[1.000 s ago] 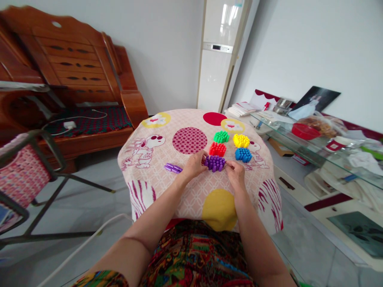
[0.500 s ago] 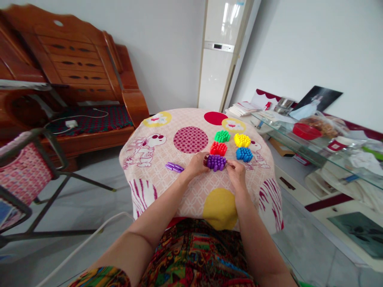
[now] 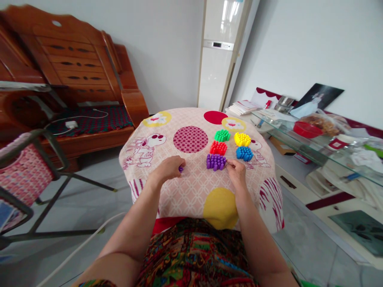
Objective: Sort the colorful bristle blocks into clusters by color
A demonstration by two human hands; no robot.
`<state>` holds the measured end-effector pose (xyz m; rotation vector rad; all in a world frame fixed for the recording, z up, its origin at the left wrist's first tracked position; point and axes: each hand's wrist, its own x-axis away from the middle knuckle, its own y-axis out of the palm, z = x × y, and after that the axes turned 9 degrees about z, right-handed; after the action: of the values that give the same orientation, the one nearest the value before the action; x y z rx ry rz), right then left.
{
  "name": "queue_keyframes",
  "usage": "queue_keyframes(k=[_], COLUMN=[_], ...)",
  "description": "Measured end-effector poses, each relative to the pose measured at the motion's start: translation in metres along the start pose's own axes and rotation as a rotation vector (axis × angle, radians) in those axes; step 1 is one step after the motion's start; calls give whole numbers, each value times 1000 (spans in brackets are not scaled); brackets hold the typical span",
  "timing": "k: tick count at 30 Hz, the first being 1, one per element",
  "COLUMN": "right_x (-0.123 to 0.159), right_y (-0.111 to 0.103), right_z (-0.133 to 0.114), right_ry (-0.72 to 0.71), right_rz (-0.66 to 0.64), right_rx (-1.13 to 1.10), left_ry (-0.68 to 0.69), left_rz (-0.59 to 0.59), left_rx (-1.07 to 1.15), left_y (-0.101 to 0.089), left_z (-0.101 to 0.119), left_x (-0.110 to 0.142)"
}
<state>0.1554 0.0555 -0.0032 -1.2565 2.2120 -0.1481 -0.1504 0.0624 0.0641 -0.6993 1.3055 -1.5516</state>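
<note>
My left hand (image 3: pixel 171 168) is curled down over the small loose purple plastic pieces (image 3: pixel 181 170) left of centre, and most of them are hidden under its fingers. At the right end of a standing cluster of purple peg-like pieces (image 3: pixel 216 162), my right hand (image 3: pixel 237 170) has its fingertips pinched together against the edge. Just behind that cluster stands a red cluster (image 3: pixel 218 148), with a green cluster (image 3: pixel 222 135) farther back. To the right are a blue cluster (image 3: pixel 244 153) and a yellow cluster (image 3: pixel 242 139).
A patterned cloth covers the round table (image 3: pixel 191 191). Right of it stands a glass-topped cabinet (image 3: pixel 317 135) with a red bowl (image 3: pixel 307 130) and papers. On the left are a wooden bench (image 3: pixel 80 71) and a metal-framed chair (image 3: pixel 30 175). A white cable (image 3: pixel 80 247) runs across the floor.
My left hand has left the purple cluster and moved left onto the loose purple pieces, covering them. My right hand has stayed at the cluster's right end.
</note>
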Motion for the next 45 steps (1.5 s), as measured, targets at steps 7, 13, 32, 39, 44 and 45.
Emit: queue_keyframes(k=[7, 13, 32, 39, 44, 45], right_x=[1, 2, 1, 1, 0, 0], right_y=[-1, -2, -1, -1, 0, 0], right_z=[-3, -5, -3, -2, -1, -1], right_ry=[-6, -28, -35, -7, -10, -13], right_rz=[7, 12, 21, 8, 10, 10], right_rx=[9, -1, 27, 5, 4, 3], left_ry=[-23, 0, -22, -143, -243, -229], left_rz=[137, 257, 430, 289, 177, 142], left_rx=[114, 433, 432, 110, 9, 15], left_y=[6, 26, 56, -2, -18, -17], left_z=[19, 65, 89, 19, -23, -26], left_x=[-10, -25, -28, -11, 6, 9])
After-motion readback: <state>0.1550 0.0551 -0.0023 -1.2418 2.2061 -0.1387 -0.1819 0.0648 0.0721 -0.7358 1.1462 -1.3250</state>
